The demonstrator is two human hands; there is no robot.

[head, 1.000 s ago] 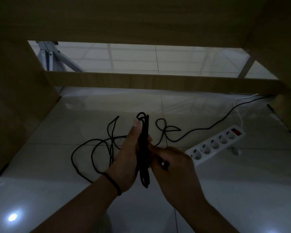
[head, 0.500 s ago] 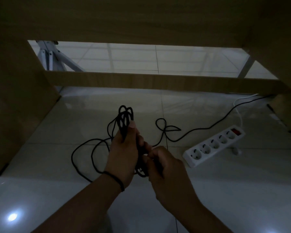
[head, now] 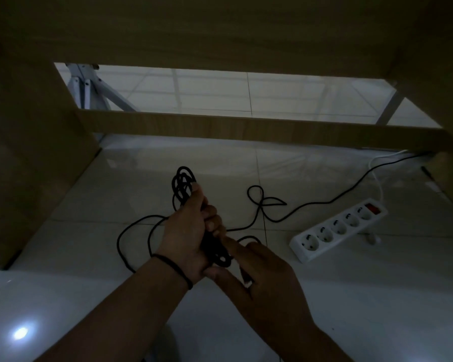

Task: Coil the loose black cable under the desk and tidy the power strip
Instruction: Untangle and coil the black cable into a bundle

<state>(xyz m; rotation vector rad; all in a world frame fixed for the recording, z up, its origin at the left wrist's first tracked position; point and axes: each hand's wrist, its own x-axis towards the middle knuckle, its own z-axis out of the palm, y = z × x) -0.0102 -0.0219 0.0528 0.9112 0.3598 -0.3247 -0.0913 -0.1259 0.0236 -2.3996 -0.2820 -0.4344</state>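
The left hand (head: 187, 237) is clenched round the coil (head: 185, 185), its long axis running away from the person. The right hand (head: 262, 280) pinches the cable (head: 311, 203) at the coil's near end. The slack trails right across the floor toward the strip (head: 338, 228), so the right hand is nearer.

A single head-worn wide-angle view looks forward and down into the dim space under a bench (head: 220, 27), whose underside fills the top of the frame. The tiled floor (head: 351, 296) spreads below. The wearer's forearms reach in from the bottom edge, close to the lens.
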